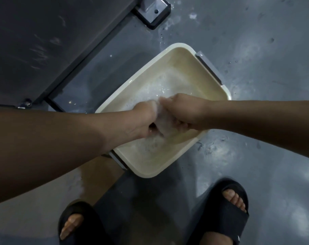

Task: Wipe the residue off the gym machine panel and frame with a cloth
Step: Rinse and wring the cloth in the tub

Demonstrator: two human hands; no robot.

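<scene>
Both hands are closed in fists around a pale wet cloth (160, 121), held between them over a cream rectangular basin (176, 71). The left hand (144, 119) grips one end, fingers curled tight. The right hand (181, 113) grips the other end just beside it, knuckles nearly touching. The basin holds soapy water and sits on the wet grey floor (256, 59). The dark gym machine panel (35, 41) and frame (83, 62) stand at upper left, streaked.
</scene>
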